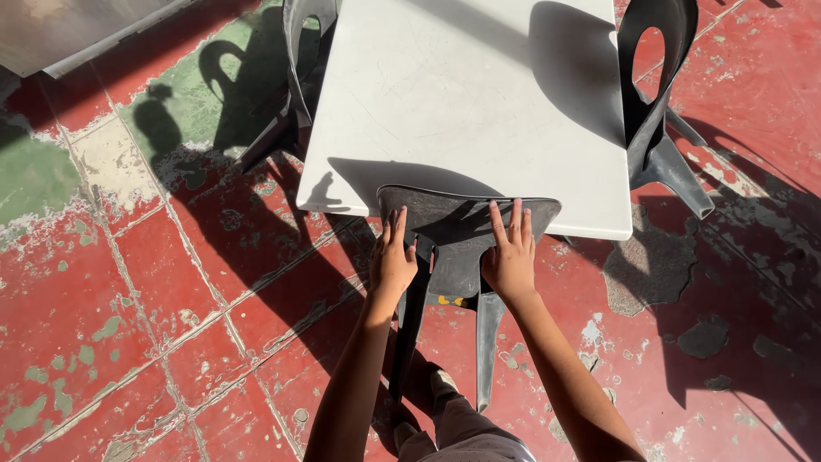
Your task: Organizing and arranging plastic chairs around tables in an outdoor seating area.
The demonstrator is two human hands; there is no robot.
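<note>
A dark grey plastic chair [457, 248] stands in front of me, its backrest against the near edge of a white square table [462, 94]. My left hand [392, 257] rests flat on the left side of the backrest, fingers together and pointing toward the table. My right hand [510, 252] lies flat on the right side of the backrest, fingers slightly spread. Neither hand is wrapped around the chair. My legs and shoes show below, between my forearms.
Two more dark chairs flank the table, one at the far left [299, 68] and one at the right [658, 111]. The floor [171, 282] is worn red tile with green and white patches. Hard shadows fall across it. A grey surface [77, 26] sits top left.
</note>
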